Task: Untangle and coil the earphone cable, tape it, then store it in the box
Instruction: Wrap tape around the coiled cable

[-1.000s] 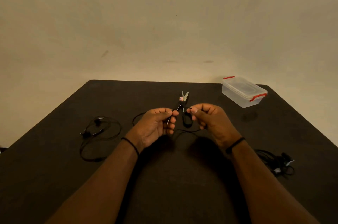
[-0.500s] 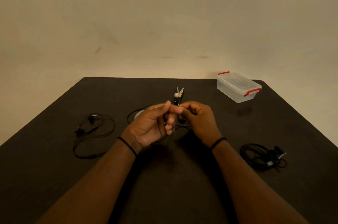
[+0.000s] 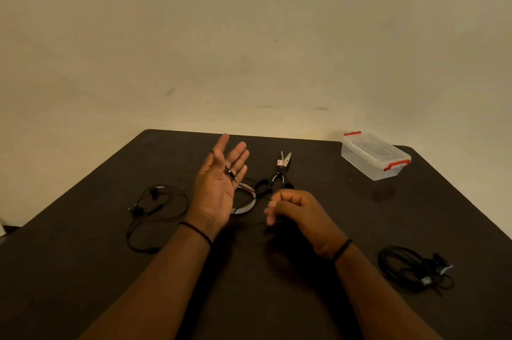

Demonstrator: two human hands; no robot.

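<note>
1 head-worn wide-angle view — looking forward and down over the dark table, hands close below.

earphone cables: 3 | scissors: 1 | tape roll: 1 | lidded plastic box: 1 | hands: 2 | table: 1

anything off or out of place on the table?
Nothing stands out. The left hand is spread flat with the cable plug lying across its fingers; the right hand pinches the cable. Scissors, tape roll, the closed box and two other earphone bundles lie undisturbed on the table.
</note>
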